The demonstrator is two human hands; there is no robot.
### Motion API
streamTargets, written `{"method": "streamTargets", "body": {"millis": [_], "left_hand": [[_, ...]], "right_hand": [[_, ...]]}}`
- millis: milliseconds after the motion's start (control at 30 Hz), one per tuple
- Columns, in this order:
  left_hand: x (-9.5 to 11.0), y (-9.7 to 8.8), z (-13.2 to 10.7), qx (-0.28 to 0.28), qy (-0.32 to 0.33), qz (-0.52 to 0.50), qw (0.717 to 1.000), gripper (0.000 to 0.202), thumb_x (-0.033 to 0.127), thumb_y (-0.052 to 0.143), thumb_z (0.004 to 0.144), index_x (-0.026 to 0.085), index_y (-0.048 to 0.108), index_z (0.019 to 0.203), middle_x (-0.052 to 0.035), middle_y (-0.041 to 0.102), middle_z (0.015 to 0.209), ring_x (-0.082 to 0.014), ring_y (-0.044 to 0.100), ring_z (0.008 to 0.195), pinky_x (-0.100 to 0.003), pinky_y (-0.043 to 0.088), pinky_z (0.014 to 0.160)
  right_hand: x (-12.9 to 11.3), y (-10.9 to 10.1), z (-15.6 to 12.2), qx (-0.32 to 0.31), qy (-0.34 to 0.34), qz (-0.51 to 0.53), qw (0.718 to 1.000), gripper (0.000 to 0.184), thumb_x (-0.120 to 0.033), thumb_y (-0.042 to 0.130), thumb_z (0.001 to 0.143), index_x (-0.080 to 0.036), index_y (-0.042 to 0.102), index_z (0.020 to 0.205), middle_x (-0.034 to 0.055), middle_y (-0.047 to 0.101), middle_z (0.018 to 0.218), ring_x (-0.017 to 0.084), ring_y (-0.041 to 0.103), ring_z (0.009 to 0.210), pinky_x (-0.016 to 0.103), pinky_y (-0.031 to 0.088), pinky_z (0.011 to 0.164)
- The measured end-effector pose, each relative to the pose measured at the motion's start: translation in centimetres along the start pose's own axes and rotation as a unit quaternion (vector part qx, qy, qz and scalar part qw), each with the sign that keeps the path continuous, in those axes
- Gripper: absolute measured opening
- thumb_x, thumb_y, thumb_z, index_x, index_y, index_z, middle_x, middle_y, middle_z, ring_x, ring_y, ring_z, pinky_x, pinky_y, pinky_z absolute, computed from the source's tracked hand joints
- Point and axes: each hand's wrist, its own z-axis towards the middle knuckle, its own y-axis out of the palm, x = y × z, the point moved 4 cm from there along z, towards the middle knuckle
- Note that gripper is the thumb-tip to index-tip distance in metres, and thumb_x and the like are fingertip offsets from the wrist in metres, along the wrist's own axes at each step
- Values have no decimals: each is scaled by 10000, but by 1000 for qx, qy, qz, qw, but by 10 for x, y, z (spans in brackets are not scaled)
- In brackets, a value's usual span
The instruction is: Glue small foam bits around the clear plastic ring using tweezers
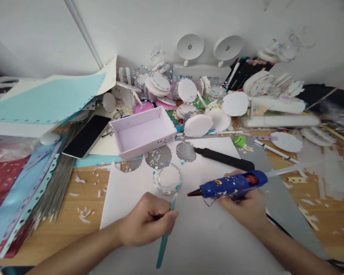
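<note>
My left hand is closed in a pinch around teal tweezers. The tweezers' tips sit at the near edge of a round white paper piece, whose rim carries small blue and white bits. A tiny pale bit seems to be at the tips, too small to name. Wrapped round a blue hot glue gun is my right hand. Its dark nozzle points left, a little apart from the tweezers. A clear glue stick sticks out of the gun's back. Under both hands lies a white paper sheet with round holes cut in it.
A pale lilac box stands behind the sheet, with a black pen to its right. A phone lies at left beside thin wires. White paper discs are heaped along the wall, and paper scraps litter the wooden table.
</note>
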Motion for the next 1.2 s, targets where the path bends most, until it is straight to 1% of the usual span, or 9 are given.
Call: {"method": "streamTargets", "body": {"millis": [133, 300, 400, 500, 633, 767, 867, 1000, 1200], "left_hand": [[-4, 2, -1, -15, -8, 15, 1000, 447, 267, 394, 937, 170, 386, 500, 23, 410, 455, -69, 350, 430, -203, 274, 425], [-4, 3, -1, -20, -12, 6, 1000, 433, 260, 394, 932, 177, 364, 509, 15, 432, 466, -73, 363, 441, -207, 288, 437], [-3, 2, 1, -19, -9, 3, 1000, 439, 262, 392, 932, 180, 360, 502, 15, 426, 461, -74, 354, 435, -211, 291, 435], [-2, 2, 2, -17, -12, 0, 1000, 433, 258, 397, 923, 181, 354, 499, 14, 428, 458, -74, 359, 433, -210, 293, 434], [-1, 2, 2, -16, -13, 5, 1000, 429, 259, 393, 919, 179, 360, 499, 9, 441, 461, -72, 366, 433, -202, 292, 430], [-1, 2, 1, -18, -9, 13, 1000, 441, 268, 383, 929, 175, 376, 499, 14, 425, 461, -69, 353, 434, -198, 283, 422], [-1, 2, 1, -17, -2, 13, 1000, 447, 264, 386, 934, 171, 392, 496, 17, 421, 457, -70, 353, 430, -203, 283, 417], [-2, 2, 1, -15, -3, 12, 1000, 439, 247, 402, 927, 172, 390, 494, 20, 425, 457, -71, 356, 430, -203, 289, 422], [-2, 1, 1, -20, -6, 5, 1000, 426, 240, 399, 921, 175, 377, 501, 21, 425, 463, -69, 357, 433, -204, 291, 430]], "right_hand": [[8, 4, -1, -28, 17, -9, 999, 126, -172, 595, 614, -237, 487, 607, -73, 470, 389, 121, 485, 338, 219, 422, 347], [12, 7, -4, -45, 11, -2, 999, 160, -154, 589, 614, -234, 561, 749, -80, 504, 428, 121, 488, 356, 225, 452, 380], [11, 6, -4, -42, 12, -14, 999, 95, -174, 589, 616, -238, 521, 627, -74, 469, 383, 124, 480, 353, 228, 437, 375], [9, 6, -2, -42, 11, -20, 999, 141, -193, 590, 625, -239, 479, 551, -66, 455, 372, 123, 488, 368, 222, 422, 372], [10, 6, -3, -42, 7, -18, 999, 74, -175, 589, 616, -227, 535, 613, -61, 493, 421, 128, 516, 405, 226, 443, 401], [13, 8, -4, -49, 20, -17, 998, 93, -166, 583, 616, -225, 516, 586, -65, 460, 401, 124, 505, 401, 212, 417, 380], [11, 8, -3, -42, 22, -14, 999, 63, -174, 582, 612, -222, 550, 635, -68, 466, 405, 124, 503, 395, 209, 407, 367], [7, 6, -1, -23, 12, -17, 1000, 111, -176, 584, 598, -221, 579, 699, -61, 502, 441, 134, 528, 421, 216, 420, 378], [11, 6, -3, -33, -3, -20, 999, 109, -156, 596, 612, -217, 572, 699, -55, 521, 474, 137, 548, 444, 221, 447, 413]]}}
